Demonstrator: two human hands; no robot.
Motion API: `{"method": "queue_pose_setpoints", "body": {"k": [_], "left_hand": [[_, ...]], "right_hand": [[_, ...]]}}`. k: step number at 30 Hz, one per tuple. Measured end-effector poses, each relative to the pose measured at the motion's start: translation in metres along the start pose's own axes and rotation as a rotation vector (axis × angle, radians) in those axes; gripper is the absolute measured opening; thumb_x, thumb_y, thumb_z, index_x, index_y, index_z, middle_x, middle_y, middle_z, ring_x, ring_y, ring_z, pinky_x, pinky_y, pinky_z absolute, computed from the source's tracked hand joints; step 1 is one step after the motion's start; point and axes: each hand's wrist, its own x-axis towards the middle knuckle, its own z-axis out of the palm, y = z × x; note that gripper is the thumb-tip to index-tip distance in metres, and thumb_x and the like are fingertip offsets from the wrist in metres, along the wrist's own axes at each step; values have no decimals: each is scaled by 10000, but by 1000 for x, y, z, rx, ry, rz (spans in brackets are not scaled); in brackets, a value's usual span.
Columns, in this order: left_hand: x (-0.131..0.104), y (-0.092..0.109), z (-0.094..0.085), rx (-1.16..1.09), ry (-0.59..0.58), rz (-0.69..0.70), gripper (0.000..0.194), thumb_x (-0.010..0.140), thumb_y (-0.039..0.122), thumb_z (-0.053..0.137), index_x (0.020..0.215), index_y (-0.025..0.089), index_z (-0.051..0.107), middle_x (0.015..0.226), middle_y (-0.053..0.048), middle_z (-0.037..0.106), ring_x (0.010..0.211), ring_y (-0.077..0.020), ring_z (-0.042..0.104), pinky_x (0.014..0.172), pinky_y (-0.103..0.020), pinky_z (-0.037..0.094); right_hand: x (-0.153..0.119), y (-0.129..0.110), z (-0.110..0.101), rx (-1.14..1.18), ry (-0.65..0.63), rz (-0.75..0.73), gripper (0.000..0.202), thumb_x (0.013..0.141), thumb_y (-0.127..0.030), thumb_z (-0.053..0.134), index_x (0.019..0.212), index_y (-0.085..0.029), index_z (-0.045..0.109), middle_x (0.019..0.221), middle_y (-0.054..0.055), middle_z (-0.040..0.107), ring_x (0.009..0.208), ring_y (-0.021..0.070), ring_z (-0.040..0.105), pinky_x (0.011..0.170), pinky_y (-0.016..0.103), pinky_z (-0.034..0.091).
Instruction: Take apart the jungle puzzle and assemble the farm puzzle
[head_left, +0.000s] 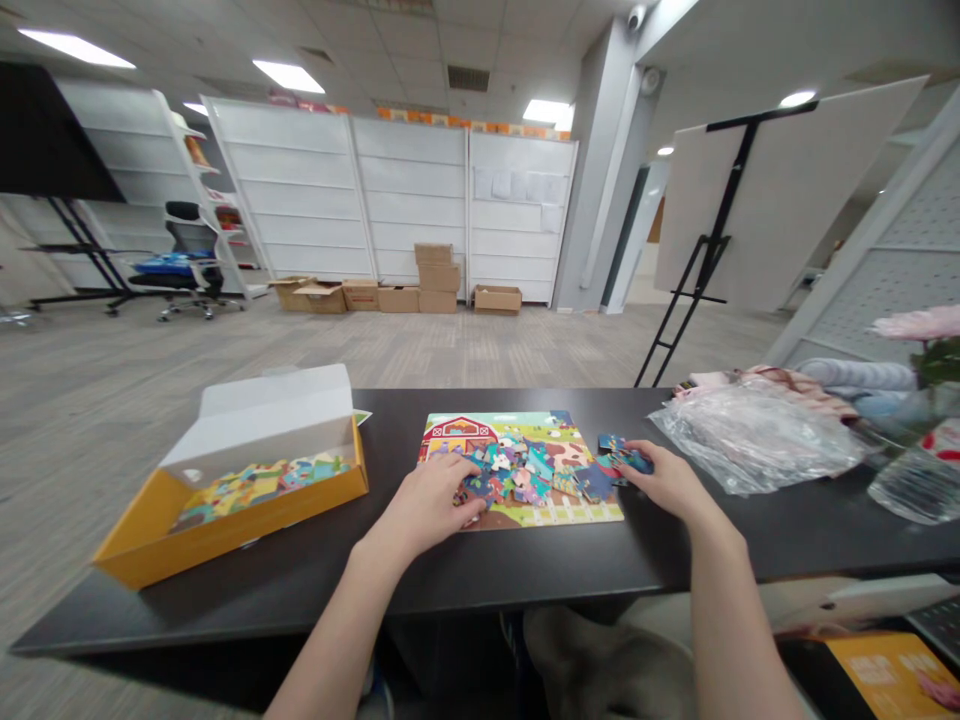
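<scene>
A colourful farm picture board [574, 513] lies on the dark table, with a heap of loose puzzle pieces [525, 470] over its middle. My left hand [431, 500] rests at the board's left part, its fingers curved around pieces at the heap's left edge. At the board's right edge, my right hand [664, 480] pinches blue puzzle pieces [634, 460] between thumb and fingers. A few dark blue pieces lie beside that hand, partly off the board.
An open yellow box [240, 535] with more pieces stands at the left of the table [315, 570]. Crumpled clear plastic [757, 440] and folded cloths lie at the right, near a clear vase [915, 485] with a pink flower. Below right is an orange package [892, 675].
</scene>
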Motion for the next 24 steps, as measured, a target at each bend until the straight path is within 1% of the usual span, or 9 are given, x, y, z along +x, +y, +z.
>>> {"method": "queue_pose_setpoints", "body": {"k": [4, 9, 12, 14, 16, 18, 19, 21, 24], "left_hand": [[-1, 1, 0, 5, -4, -2, 276, 879, 353, 663, 1129, 236, 678, 1239, -67, 686, 1182, -282, 623, 978, -417, 512], [0, 3, -1, 19, -8, -10, 271, 876, 349, 665, 1123, 235, 680, 1245, -71, 687, 1185, -277, 619, 972, -403, 512], [0, 4, -1, 18, -7, -11, 280, 879, 354, 661, 1131, 232, 680, 1251, -73, 685, 1187, -278, 616, 969, -404, 514], [0, 3, -1, 15, -10, -9, 285, 881, 359, 659, 1134, 231, 681, 1250, -73, 684, 1186, -278, 618, 966, -403, 516], [0, 3, -1, 11, -11, -6, 289, 880, 360, 660, 1137, 232, 680, 1249, -72, 685, 1187, -276, 618, 968, -400, 515], [0, 2, 0, 8, -8, -5, 290, 878, 361, 662, 1140, 237, 681, 1254, -69, 683, 1193, -275, 616, 971, -399, 513], [0, 1, 1, 8, -6, -5, 292, 878, 362, 662, 1142, 240, 681, 1257, -67, 683, 1196, -276, 613, 971, -400, 513], [0, 1, 1, 14, 0, -8, 294, 877, 367, 662, 1144, 245, 681, 1259, -65, 682, 1203, -282, 607, 970, -406, 512], [0, 2, 0, 25, -4, -7, 299, 875, 371, 666, 1143, 238, 683, 1252, -71, 682, 1199, -289, 607, 973, -415, 512]], "right_hand": [[2, 17, 2, -88, 24, 43, 464, 838, -431, 620, 1217, -174, 695, 1115, 143, 756, 1015, 330, 717, 865, 386, 537], [6, 35, 9, -189, 75, 95, 481, 859, -408, 597, 1261, -155, 677, 1072, 174, 753, 940, 349, 722, 794, 414, 537], [7, 35, 8, -216, 136, 89, 463, 855, -396, 596, 1226, -139, 700, 1085, 203, 737, 981, 373, 706, 839, 462, 537], [6, 30, 3, -162, 166, -5, 446, 837, -388, 612, 1194, -141, 717, 1155, 210, 713, 1056, 376, 685, 917, 484, 524], [3, 21, -2, -46, 118, -162, 407, 818, -340, 619, 1169, -168, 733, 1220, 182, 696, 1110, 342, 672, 994, 462, 503], [0, 11, -5, 60, 7, -299, 371, 785, -268, 620, 1123, -201, 758, 1242, 142, 699, 1138, 304, 670, 1047, 427, 480], [-2, 6, -6, 93, -51, -339, 368, 766, -238, 620, 1101, -213, 770, 1243, 129, 704, 1147, 294, 669, 1063, 420, 471], [-5, -3, -6, 123, -135, -371, 379, 749, -210, 616, 1090, -228, 781, 1255, 115, 709, 1168, 288, 664, 1074, 423, 464], [-5, -10, -3, 135, -184, -368, 364, 798, -230, 589, 1112, -227, 773, 1243, 110, 723, 1154, 280, 670, 1043, 416, 487]]}}
